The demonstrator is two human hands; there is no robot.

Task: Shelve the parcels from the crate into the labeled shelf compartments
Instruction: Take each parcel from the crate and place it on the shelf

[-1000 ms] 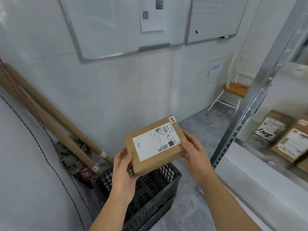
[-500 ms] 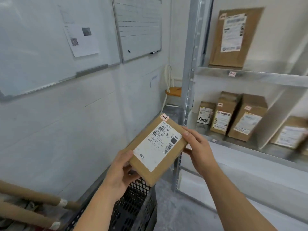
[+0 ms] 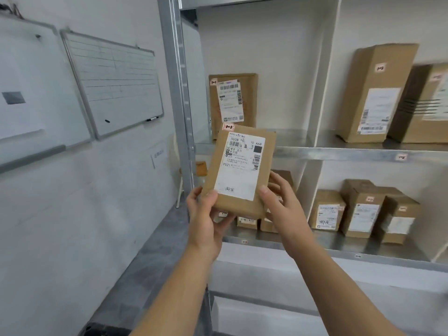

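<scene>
1. Parcel [image 3: 238, 168], a flat brown box with a white shipping label, is held upright in both hands in front of the metal shelf [image 3: 339, 151].
2. I see the left hand [image 3: 206, 214] gripping its lower left corner, thumb on the face and fingers curled behind.
3. The right hand [image 3: 282, 202] clasps the lower right edge likewise.
4. Behind it, a labelled box [image 3: 232, 103] stands upright in the upper-left compartment.
5. A gridded whiteboard [image 3: 114, 83] hangs on the wall to the shelf's left.
</scene>
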